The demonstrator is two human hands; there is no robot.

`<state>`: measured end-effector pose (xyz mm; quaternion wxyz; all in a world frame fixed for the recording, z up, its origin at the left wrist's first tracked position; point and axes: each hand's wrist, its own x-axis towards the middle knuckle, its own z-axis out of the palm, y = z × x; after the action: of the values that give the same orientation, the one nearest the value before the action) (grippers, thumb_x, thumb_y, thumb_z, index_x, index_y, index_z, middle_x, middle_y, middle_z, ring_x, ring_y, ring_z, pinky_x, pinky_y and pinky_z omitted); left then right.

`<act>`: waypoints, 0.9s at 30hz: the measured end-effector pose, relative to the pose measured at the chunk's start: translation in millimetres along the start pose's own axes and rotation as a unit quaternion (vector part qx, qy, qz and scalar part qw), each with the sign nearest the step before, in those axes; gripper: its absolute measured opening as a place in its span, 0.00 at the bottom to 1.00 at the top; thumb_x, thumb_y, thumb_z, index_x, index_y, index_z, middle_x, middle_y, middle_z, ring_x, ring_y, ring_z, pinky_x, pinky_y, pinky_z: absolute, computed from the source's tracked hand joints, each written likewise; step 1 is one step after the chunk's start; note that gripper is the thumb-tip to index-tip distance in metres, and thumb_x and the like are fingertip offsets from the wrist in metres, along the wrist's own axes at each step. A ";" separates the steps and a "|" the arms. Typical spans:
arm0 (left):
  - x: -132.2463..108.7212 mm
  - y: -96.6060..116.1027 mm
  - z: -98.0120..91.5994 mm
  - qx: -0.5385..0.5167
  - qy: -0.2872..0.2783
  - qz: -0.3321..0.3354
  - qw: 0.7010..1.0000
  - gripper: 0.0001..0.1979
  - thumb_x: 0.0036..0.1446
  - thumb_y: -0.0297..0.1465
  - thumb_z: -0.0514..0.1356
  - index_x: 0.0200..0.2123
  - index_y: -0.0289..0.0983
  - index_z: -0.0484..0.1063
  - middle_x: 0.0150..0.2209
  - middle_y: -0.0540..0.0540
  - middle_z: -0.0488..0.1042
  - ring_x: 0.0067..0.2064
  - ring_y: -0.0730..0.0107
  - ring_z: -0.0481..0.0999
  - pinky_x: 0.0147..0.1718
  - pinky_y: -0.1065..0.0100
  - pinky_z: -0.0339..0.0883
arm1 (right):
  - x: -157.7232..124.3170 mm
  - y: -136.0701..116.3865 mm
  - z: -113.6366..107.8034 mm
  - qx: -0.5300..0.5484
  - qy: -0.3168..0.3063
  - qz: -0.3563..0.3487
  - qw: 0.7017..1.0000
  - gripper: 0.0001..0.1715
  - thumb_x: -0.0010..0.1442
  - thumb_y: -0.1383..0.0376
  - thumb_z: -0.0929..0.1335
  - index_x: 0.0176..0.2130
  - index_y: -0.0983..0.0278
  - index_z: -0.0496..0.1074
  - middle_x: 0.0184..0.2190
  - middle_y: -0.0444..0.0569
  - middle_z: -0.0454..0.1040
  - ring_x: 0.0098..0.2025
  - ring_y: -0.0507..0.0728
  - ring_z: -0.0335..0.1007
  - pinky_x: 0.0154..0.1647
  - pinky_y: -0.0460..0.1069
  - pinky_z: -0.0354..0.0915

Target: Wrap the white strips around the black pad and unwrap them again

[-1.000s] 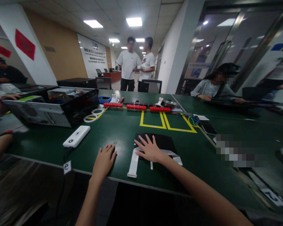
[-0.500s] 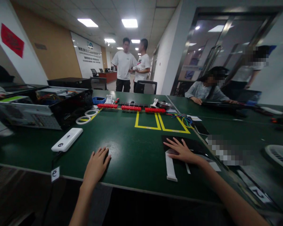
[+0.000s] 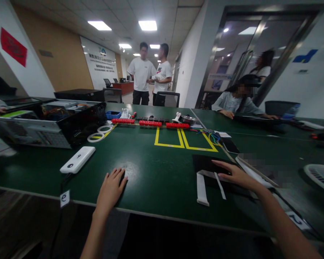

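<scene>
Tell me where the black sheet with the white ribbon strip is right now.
In the head view, the black sheet lies on the green table right of centre, beneath the right hand, on the near side of the yellow outlines.

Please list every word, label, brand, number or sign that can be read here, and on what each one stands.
"6" or "9", orientation unclear: white box
"6" or "9", orientation unclear: white tag
"2": white label at right
Too small or blurred to read: wall sign, shirt print, red poster, round mark on the box, glass-door sign, marks on the yellow tape
Blue logo: no readable word
</scene>
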<state>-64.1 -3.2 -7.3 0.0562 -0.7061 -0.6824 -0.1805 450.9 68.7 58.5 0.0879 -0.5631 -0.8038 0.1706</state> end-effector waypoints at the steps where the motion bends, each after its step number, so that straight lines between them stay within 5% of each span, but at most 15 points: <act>1: 0.1 0.8 -0.8 0.001 -0.001 -0.002 1.000 0.20 0.62 0.36 0.50 0.55 0.34 0.66 0.58 0.40 0.66 0.61 0.56 0.60 0.58 0.52 0.52 | -6.7 8.9 -0.9 -0.013 0.011 0.001 1.000 0.40 0.55 0.54 0.62 0.63 0.64 0.54 0.62 0.54 0.56 0.62 0.62 0.53 0.61 0.58 0.52; 7: -0.2 2.9 -2.3 0.004 0.002 -0.004 1.000 0.20 0.62 0.36 0.50 0.54 0.34 0.66 0.57 0.40 0.66 0.61 0.55 0.61 0.57 0.51 0.53 | -28.5 35.8 16.9 -0.202 0.062 -0.030 0.977 0.37 0.47 0.72 0.60 0.57 0.65 0.63 0.56 0.55 0.65 0.55 0.61 0.65 0.55 0.57 0.62; 12: -0.2 2.6 -2.4 0.002 0.003 -0.002 1.000 0.20 0.62 0.36 0.51 0.54 0.33 0.66 0.57 0.39 0.66 0.60 0.55 0.61 0.58 0.51 0.52 | -28.1 16.3 23.9 -0.364 0.114 -0.074 0.921 0.29 0.48 0.80 0.56 0.43 0.66 0.75 0.42 0.58 0.75 0.33 0.58 0.75 0.33 0.53 0.71; 16: -0.3 3.0 -3.7 0.006 0.001 -0.001 1.000 0.20 0.62 0.35 0.51 0.54 0.33 0.66 0.57 0.39 0.66 0.60 0.55 0.61 0.57 0.51 0.53 | -32.7 -3.3 5.8 -0.353 0.155 -0.103 0.917 0.22 0.54 0.76 0.57 0.37 0.64 0.76 0.36 0.55 0.76 0.33 0.56 0.74 0.32 0.49 0.69; 21: -0.4 2.8 -3.8 0.004 0.001 0.000 1.000 0.21 0.62 0.35 0.51 0.55 0.33 0.66 0.57 0.39 0.66 0.60 0.55 0.61 0.57 0.51 0.52 | -40.4 -7.8 -36.9 -0.351 0.257 0.049 0.899 0.19 0.60 0.62 0.58 0.40 0.63 0.74 0.40 0.54 0.75 0.37 0.59 0.71 0.29 0.49 0.65; 27: -0.3 2.1 -3.1 -0.005 0.002 -0.002 1.000 0.20 0.62 0.36 0.50 0.55 0.34 0.66 0.57 0.39 0.66 0.61 0.56 0.61 0.58 0.51 0.52 | -47.3 19.9 -65.9 -0.355 0.308 0.286 0.835 0.25 0.63 0.62 0.54 0.44 0.67 0.74 0.43 0.58 0.74 0.37 0.62 0.69 0.27 0.52 0.59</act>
<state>-62.6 -4.6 -4.2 0.0538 -0.7044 -0.6832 -0.1851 506.8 42.1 114.5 0.0721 -0.7841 -0.5432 -0.2913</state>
